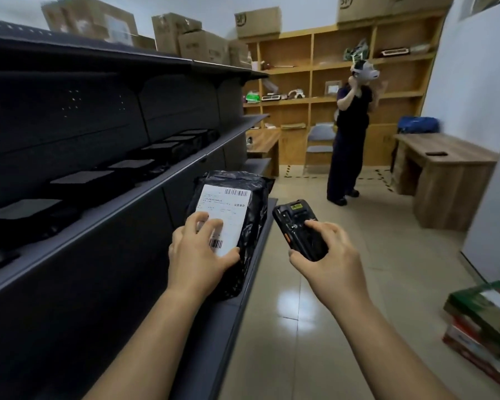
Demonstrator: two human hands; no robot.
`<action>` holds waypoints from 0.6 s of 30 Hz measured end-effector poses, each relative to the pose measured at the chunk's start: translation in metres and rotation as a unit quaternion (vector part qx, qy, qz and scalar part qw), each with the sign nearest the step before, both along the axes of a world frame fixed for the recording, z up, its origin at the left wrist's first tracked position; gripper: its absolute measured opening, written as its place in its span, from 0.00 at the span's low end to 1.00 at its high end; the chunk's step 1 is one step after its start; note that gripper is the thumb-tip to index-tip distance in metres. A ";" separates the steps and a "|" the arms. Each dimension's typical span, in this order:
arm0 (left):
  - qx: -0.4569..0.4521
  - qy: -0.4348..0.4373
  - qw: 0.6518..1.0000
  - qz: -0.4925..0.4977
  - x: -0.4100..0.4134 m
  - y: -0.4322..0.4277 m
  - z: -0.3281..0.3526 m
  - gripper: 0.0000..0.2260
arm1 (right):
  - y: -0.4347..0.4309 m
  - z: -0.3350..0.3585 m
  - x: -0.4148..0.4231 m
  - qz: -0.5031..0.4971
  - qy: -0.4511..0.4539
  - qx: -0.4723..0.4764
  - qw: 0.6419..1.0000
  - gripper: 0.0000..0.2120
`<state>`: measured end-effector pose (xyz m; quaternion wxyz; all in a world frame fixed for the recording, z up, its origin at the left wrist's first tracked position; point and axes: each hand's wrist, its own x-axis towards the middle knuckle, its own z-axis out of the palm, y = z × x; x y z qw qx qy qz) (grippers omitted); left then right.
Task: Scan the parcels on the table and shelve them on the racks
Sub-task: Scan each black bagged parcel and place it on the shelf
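A black plastic parcel (251,215) with a white shipping label (228,209) is held over the lower shelf edge of the dark metal rack (127,203). My left hand (199,255) grips its near end, fingers spread on the label and thumb at its lower corner. To the right, my right hand (326,258) holds a black handheld scanner (299,226), thumb on its keypad, its head pointing away from me beside the parcel.
Several black parcels (81,180) lie in a row on the rack's middle shelf; cardboard boxes (202,44) sit on top. A person (350,134) stands by wooden shelving (312,82). A wooden desk (445,174) is at right, stacked boxes (485,321) on the tiled floor.
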<state>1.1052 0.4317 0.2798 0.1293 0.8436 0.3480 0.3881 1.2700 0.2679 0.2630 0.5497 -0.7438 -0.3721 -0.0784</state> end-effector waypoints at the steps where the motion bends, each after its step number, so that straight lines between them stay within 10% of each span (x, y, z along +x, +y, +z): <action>1: -0.002 -0.002 1.000 0.003 0.014 0.015 -0.003 0.25 | 0.016 -0.003 0.015 -0.001 0.001 -0.002 1.000 0.27; 18: -0.007 0.023 0.997 -0.074 0.367 0.257 -0.015 0.25 | 0.232 -0.013 0.326 -0.068 0.023 -0.035 0.997 0.28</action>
